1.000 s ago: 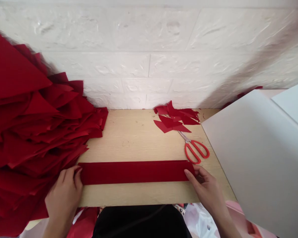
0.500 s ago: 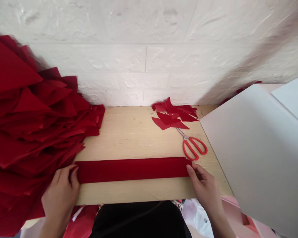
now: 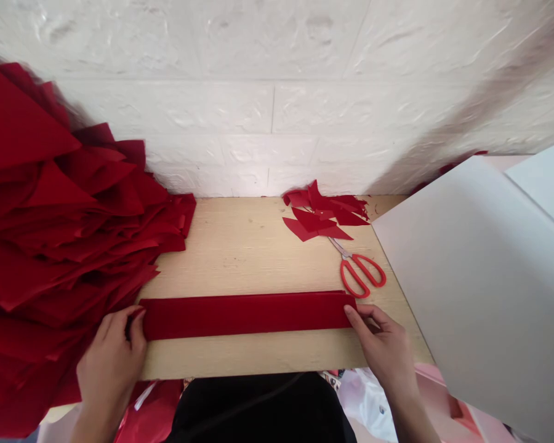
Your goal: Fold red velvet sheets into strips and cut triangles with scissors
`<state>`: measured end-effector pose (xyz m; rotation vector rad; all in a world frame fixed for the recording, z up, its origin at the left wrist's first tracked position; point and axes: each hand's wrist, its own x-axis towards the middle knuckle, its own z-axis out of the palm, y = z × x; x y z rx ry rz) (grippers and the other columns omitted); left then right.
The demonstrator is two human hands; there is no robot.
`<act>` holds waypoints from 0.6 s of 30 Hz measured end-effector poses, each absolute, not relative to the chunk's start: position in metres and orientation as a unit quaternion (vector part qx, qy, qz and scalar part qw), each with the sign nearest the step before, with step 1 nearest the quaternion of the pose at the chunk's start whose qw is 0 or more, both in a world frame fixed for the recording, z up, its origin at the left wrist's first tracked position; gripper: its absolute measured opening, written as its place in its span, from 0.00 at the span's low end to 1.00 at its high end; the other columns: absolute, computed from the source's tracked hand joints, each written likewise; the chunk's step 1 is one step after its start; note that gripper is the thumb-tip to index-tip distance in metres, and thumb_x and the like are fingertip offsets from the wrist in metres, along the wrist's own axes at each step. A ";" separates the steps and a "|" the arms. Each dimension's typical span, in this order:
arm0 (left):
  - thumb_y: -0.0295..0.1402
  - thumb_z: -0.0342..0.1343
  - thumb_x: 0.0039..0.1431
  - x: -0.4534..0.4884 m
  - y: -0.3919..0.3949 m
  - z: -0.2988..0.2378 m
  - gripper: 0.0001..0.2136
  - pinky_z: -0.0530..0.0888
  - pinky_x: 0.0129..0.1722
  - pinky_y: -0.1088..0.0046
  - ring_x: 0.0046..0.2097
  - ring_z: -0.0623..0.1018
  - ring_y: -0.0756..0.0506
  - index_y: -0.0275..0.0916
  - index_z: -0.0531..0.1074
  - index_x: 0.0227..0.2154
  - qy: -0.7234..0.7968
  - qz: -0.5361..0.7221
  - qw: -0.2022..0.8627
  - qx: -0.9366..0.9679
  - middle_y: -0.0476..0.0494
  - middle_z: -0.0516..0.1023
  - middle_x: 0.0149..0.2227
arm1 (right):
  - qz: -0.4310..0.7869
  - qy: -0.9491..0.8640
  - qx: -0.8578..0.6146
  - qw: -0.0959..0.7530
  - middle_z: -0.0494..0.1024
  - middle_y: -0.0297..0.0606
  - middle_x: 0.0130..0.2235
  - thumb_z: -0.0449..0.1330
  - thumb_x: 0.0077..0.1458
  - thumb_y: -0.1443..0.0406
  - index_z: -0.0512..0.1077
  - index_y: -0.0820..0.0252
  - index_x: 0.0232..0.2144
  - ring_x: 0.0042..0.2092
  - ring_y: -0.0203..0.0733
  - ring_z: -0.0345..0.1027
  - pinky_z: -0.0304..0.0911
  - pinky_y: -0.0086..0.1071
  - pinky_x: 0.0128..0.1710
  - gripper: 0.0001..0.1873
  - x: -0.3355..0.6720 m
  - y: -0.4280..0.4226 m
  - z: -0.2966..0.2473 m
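A long dark red strip of folded fabric lies across the front of the wooden table. At its left end, my left hand pinches the edge between thumb and fingers. My right hand grips the opposite end, thumb on top and fingers at the far side. Just beyond that right end rest scissors with red handles, their blade tips under red fabric scraps.
A tall heap of red fabric pieces fills the left side. On the right stands a large white board or box, slanting over the table edge. A white brick-patterned wall closes off the back.
Almost nothing differs. The strip stays in both hands, and my right thumb has shifted very slightly to the left along its end.
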<state>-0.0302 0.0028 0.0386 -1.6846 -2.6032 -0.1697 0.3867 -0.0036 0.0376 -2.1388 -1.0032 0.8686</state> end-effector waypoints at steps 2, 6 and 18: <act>0.41 0.46 0.68 -0.032 0.004 0.042 0.13 0.67 0.31 0.72 0.41 0.78 0.44 0.43 0.71 0.45 -0.843 -0.064 -0.016 -0.534 0.46 0.78 0.48 | 0.311 -0.381 -0.814 0.309 0.82 0.43 0.33 0.65 0.44 0.42 0.78 0.60 0.29 0.33 0.46 0.75 0.66 0.34 0.34 0.27 0.386 -0.002 0.040; 0.41 0.51 0.63 -0.034 0.008 0.048 0.11 0.69 0.34 0.73 0.34 0.77 0.45 0.43 0.70 0.44 -0.873 -0.111 -0.079 -0.469 0.47 0.80 0.38 | 0.284 -0.383 -0.829 0.291 0.76 0.39 0.24 0.64 0.41 0.40 0.78 0.59 0.24 0.27 0.42 0.67 0.62 0.33 0.28 0.27 0.384 0.002 0.047; 0.42 0.46 0.66 -0.025 0.017 0.061 0.16 0.64 0.30 0.71 0.32 0.77 0.41 0.40 0.71 0.47 -0.898 -0.011 -0.088 -0.430 0.41 0.80 0.36 | 0.312 -0.391 -0.833 0.237 0.80 0.40 0.26 0.62 0.42 0.39 0.79 0.58 0.26 0.29 0.45 0.71 0.63 0.34 0.30 0.29 0.388 0.005 0.050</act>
